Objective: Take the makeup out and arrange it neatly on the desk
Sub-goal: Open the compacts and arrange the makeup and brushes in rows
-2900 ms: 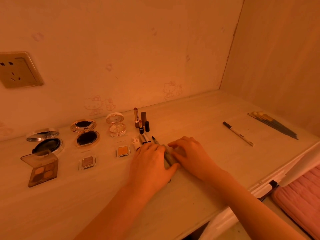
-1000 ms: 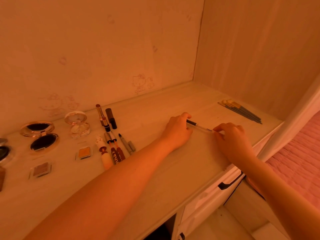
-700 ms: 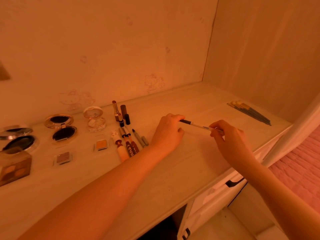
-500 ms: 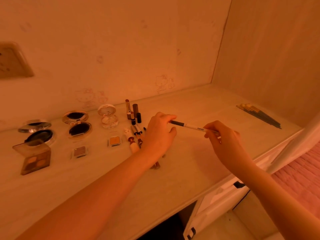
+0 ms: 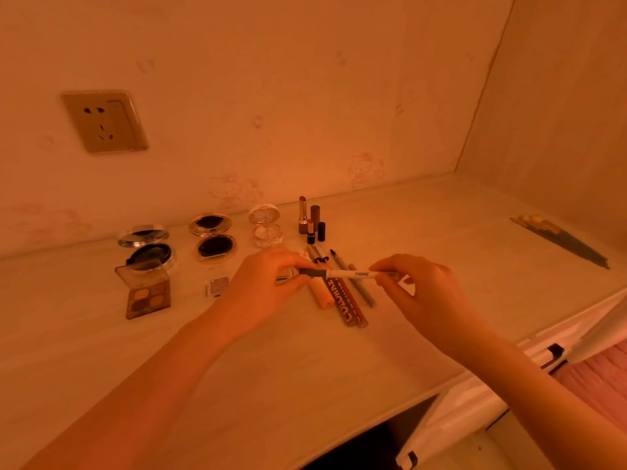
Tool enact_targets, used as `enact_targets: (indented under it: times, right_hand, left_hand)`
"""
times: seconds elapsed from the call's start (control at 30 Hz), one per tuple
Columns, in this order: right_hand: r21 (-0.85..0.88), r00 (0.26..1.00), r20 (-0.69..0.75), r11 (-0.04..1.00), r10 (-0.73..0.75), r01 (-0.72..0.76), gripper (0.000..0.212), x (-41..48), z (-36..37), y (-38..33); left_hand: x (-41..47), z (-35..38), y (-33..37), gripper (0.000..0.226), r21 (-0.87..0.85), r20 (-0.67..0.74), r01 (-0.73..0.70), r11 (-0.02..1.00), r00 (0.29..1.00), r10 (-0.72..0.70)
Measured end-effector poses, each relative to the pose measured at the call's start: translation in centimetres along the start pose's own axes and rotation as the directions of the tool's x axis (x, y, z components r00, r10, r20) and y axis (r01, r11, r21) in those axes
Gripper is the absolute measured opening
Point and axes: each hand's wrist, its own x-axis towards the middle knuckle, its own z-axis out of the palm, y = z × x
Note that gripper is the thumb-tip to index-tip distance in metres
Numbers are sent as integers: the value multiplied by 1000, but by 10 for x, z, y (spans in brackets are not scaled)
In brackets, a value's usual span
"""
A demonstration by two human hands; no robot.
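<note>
Two hands holding the novo pen (image 5: 346, 274). A second ago it lay on the tabletop (image 5: 305, 368), nearer the brushes (image 5: 559, 242). It is now lifted crosswise, and the row of pencils (image 5: 349, 300) lies just below the fingers (image 5: 386, 266). The left hand (image 5: 261, 286) pinches the dark cap end and the right hand (image 5: 417, 290) pinches the tail. It probably joins the row next. The left hand hides most of a small pan (image 5: 282, 279), and the pen's tail tip is covered.

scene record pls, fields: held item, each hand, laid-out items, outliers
held item: slim white eyeliner pen with black cap, crosswise over the pen row
left hand: pinches its black-cap end
right hand: pinches its other end
laid out: pen row, brown tubes and grey pens side by side on pale wooden desk
outlier: bundle of makeup brushes, far right, apart
</note>
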Motion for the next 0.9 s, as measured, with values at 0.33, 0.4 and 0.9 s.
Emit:
enact_targets:
  times: [0.33, 0.4, 0.9]
  right_hand:
    - [4, 984, 174, 999, 36, -37, 19, -4, 26, -31]
    - [26, 981, 191, 999, 37, -42, 17, -5, 29, -38]
    - [394, 940, 273, 867, 207, -305, 15, -9, 68, -76]
  left_hand:
    - [-35, -31, -33, 22, -263, 32, 190, 946, 982, -188]
    - [-39, -38, -31, 20, -383, 27, 225, 896, 972, -232]
    - [-46, -33, -4, 19, -685, -97, 139, 715, 956, -278]
